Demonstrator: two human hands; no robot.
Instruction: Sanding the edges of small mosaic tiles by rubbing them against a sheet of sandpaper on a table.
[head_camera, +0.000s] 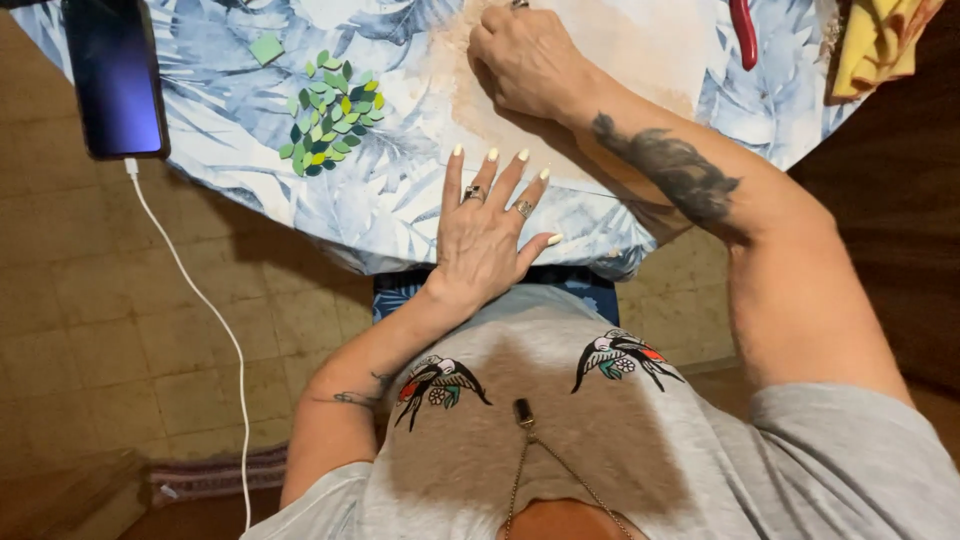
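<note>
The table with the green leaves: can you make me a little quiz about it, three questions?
1. True or false: the left hand lies flat with its fingers spread on the tablecloth.
2. What is plugged into the phone? A) a white cable B) a red pen C) nothing
3. Fill in: the pile of leaves is mostly ____ in colour.

Key
1. True. The palm is down near the table's edge.
2. A. The cable runs from the phone's lower end down toward the floor.
3. Green. The right hand is apart from the pile, pressing on a pale sheet.
</note>
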